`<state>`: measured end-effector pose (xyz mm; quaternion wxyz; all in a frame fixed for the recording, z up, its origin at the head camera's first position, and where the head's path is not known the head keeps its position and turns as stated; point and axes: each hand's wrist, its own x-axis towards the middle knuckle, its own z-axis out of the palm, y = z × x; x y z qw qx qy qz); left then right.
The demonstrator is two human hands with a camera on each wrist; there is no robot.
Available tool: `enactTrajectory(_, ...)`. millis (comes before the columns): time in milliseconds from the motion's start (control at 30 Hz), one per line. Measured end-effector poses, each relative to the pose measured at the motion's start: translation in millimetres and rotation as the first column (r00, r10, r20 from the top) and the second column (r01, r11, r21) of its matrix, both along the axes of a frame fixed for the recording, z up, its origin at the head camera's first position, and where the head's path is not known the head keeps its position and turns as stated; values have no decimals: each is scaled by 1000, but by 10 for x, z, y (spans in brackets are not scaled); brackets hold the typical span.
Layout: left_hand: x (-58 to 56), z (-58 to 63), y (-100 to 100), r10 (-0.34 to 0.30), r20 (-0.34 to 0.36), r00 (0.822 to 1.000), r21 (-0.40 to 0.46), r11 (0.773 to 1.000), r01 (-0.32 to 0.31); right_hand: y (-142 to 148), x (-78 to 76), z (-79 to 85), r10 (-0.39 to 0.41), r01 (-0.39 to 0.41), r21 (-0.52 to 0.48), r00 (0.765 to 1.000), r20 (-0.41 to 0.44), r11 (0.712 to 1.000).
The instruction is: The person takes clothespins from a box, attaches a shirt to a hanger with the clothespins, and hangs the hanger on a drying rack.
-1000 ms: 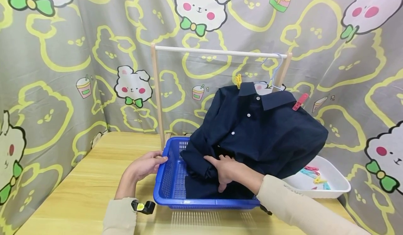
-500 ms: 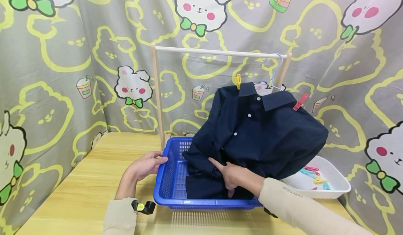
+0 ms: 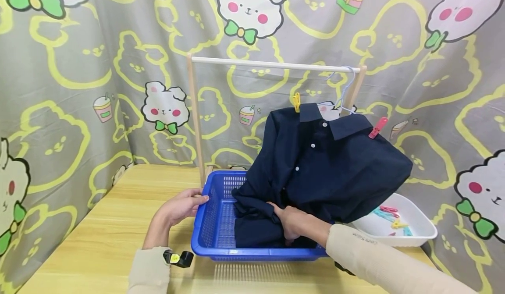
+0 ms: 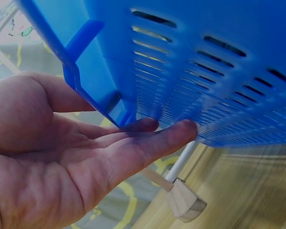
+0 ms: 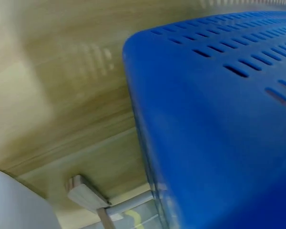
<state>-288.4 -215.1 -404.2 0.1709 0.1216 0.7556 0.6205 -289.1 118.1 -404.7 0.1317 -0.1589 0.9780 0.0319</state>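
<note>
A dark navy shirt (image 3: 339, 167) with white buttons hangs from a pale blue hanger (image 3: 348, 88), its lower part lying in a blue plastic basket (image 3: 203, 224). My left hand (image 3: 181, 206) holds the basket's left end; in the left wrist view its thumb is at the rim and its fingers reach under the slotted base (image 4: 219, 67). My right hand (image 3: 293, 224) is over the basket, gripping bunched shirt cloth, with most of its fingertips hidden in the folds. In the right wrist view only the basket's outer wall (image 5: 195, 114) shows, not the hand.
The hanger hooks on the white bar (image 3: 272, 65) of a wooden-post rack. A yellow clothespin (image 3: 296, 102) and a red clothespin (image 3: 378, 128) clip the shirt's shoulders. A white tray (image 3: 418, 241) with several coloured clothespins stands right, on the wooden table (image 3: 98, 241).
My right hand has moved right and its fingers, spread earlier, have sunk into the cloth. The shirt's lower left part has shifted right with it. My left hand keeps its place on the basket.
</note>
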Motion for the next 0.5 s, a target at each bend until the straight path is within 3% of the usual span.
enactTrajectory(500,11,6,-8,32,6,999,-28,999,-32,57,-1,-63,17,-21,-87,999,-46,996)
